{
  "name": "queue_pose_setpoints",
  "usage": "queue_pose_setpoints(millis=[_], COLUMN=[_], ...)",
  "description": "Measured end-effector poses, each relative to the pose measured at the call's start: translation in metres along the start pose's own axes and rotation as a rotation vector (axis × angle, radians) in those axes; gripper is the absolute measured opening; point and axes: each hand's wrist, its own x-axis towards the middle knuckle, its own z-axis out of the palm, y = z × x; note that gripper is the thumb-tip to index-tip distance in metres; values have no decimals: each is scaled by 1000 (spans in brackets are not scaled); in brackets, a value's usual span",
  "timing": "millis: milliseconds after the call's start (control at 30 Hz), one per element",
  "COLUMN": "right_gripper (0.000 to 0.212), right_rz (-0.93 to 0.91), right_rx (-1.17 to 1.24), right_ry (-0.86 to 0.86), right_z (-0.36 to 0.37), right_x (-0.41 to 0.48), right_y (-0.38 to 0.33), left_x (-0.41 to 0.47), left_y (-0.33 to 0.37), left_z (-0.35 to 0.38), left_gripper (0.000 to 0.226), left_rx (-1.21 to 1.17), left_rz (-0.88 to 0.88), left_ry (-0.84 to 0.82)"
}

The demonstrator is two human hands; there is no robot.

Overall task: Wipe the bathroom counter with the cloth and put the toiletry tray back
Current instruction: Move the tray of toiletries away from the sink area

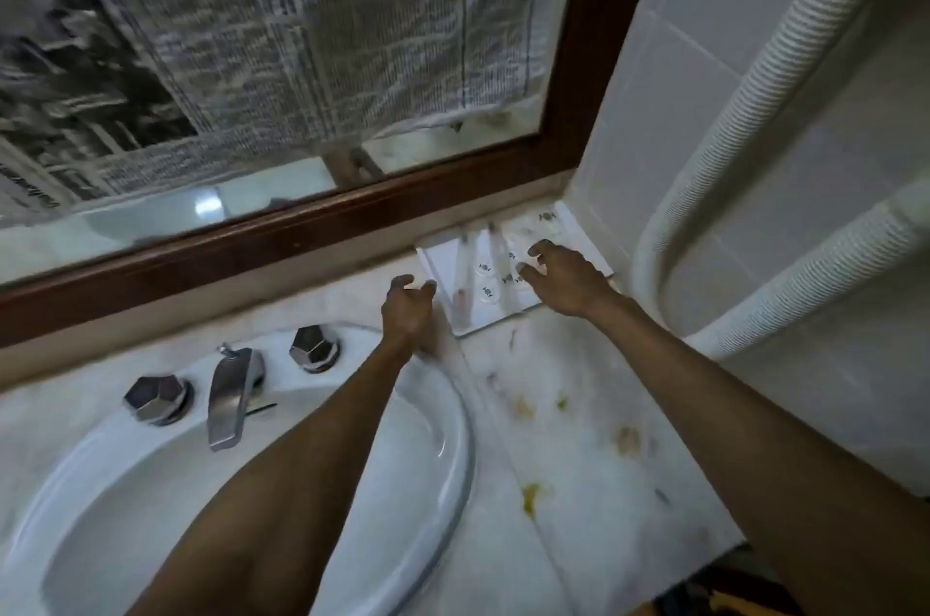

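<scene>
**Both hands reach for the tray in the corner**

Nearest the camera, two bare forearms stretch forward over the round white ceramic basin and the pale marble bench, which carries yellowish smears and specks below the right wrist. Left of the left hand stand the chrome faucet and its two faceted chrome knobs. The left hand is half open, fingers curled, just at the near-left edge of the flat white rectangular toiletry tray; blur hides whether it touches. The right hand hovers over the tray's right part, fingers spread and empty, among small sachets and slim tubes. The tray sits tucked against the brown wooden mirror frame and the white tiled wall, probably to be lifted clear so the soiled bench can be wiped. No cloth is visible.
</scene>
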Motion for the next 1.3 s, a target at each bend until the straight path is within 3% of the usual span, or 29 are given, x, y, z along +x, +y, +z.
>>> queue_pose_setpoints(millis=[100,233,333,500,667,867,1133,1300], right_gripper=[55,55,50,49,48,48,67,82], right_rz=[62,78,78,66,58,71,89,235], right_rx=[-15,-27,-15,28,57,14,-30,170], right_ry=[-52,-89,-76,-37,-41,-25,37,10], right_z=[8,13,13,10,11,5,10,18], right_x=[9,21,28,34,36,36,24,8], right_y=[18,36,42,50,51,53,37,23], left_x=[11,16,16,9,11,14,-1,-22], left_y=[4,11,8,8,0,-8,-21,-31], left_z=[13,34,45,57,56,42,-14,-57], left_gripper=[56,36,30,44,64,64,59,59], left_rx=[78,134,80,-144,-237,-353,-301,-289], left_rz=[-38,-17,-37,-36,-1,-10,18,33], left_ry=[7,45,142,267,229,174,140,163])
